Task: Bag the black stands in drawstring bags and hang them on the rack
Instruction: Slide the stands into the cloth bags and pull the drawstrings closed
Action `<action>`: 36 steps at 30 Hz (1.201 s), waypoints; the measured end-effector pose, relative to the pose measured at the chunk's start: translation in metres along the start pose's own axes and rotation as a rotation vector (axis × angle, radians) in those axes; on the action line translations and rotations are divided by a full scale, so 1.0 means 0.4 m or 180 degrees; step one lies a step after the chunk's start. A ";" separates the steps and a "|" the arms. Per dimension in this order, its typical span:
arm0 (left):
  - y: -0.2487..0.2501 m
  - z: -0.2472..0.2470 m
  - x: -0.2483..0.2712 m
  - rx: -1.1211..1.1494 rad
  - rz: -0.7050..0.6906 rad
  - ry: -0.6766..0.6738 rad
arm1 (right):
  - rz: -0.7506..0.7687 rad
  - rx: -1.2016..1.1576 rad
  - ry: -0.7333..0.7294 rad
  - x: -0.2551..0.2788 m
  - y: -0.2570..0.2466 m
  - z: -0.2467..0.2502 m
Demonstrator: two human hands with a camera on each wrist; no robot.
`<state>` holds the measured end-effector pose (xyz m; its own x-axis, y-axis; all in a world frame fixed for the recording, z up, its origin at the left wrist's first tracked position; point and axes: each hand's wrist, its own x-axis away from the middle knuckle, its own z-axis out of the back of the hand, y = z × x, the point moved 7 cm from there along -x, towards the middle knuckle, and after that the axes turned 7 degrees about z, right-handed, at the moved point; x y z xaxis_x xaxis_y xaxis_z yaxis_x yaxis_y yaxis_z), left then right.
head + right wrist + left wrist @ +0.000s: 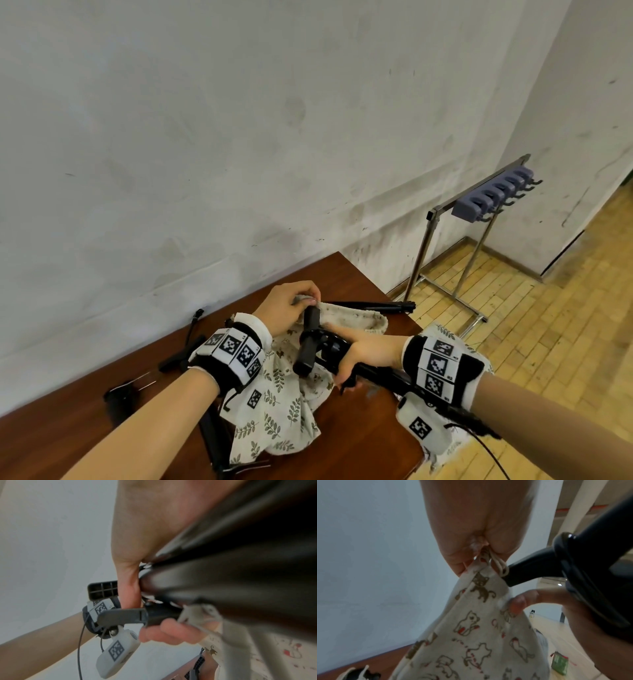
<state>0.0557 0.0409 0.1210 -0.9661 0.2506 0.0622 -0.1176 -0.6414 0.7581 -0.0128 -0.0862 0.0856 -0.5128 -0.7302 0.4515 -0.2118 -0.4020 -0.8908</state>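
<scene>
Indoors, left hand (pixel 286 306) pinches bag (pixel 277 404), right hand (pixel 356 356) grips stand (pixel 308 346) (brown table (pixel 342 442), parquet).

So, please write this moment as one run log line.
left hand: pinches bag rim | right hand: grips black stand | rack: no bags

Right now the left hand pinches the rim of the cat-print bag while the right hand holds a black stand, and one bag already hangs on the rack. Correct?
Not quite. The rack holds no bag: in the head view its hooks are bare. The rest stands: the left hand pinches the rim of the cat-print bag, and the right hand holds a black stand.
</scene>
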 end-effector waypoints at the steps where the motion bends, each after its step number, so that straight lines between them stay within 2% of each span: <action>1: -0.003 0.001 0.004 -0.0059 -0.0034 0.0010 | 0.0021 0.0070 0.0005 0.001 0.001 0.001; 6: -0.023 -0.002 0.023 -0.0230 0.0050 -0.0021 | 0.0341 0.0060 0.0390 -0.004 -0.011 0.029; 9: -0.028 0.003 0.030 -0.0146 0.0079 0.0167 | -0.0168 -0.0115 0.0052 -0.019 0.024 0.009; 13: -0.016 0.009 0.035 -0.0041 0.0043 0.0343 | -0.0757 0.0069 -0.0407 -0.034 0.089 -0.027; 18: 0.015 -0.003 0.058 -0.0074 -0.0243 0.0251 | -0.0871 -0.0166 -0.0623 -0.040 0.132 -0.054; 21: 0.027 -0.020 0.071 -0.0120 -0.0502 0.0140 | -0.0829 -0.0416 -0.0418 -0.034 0.111 -0.032; 23: 0.035 -0.016 0.076 -0.0132 -0.0709 0.0287 | -0.0814 -0.0616 -0.0271 -0.030 0.092 -0.024; 28: 0.049 0.000 0.097 -0.0266 -0.0972 0.0631 | -0.0861 -0.0786 -0.0545 -0.030 0.100 -0.044; 32: 0.026 0.014 0.123 -0.0253 -0.0887 0.1035 | -0.0725 -0.1412 -0.0015 -0.049 0.118 -0.009; 34: 0.046 0.000 0.142 -0.0321 -0.1013 0.0942 | -0.0767 -0.1661 0.0151 -0.049 0.128 0.004; 36: 0.078 -0.033 0.157 -0.0817 -0.1325 0.0723 | -0.0775 -0.1801 0.0310 -0.049 0.120 0.004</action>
<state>-0.0118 0.0272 0.1400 -0.8478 0.3766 -0.3733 -0.5261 -0.6851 0.5039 -0.0116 -0.0921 0.0339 -0.4622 -0.5901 0.6619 -0.7264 -0.1761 -0.6643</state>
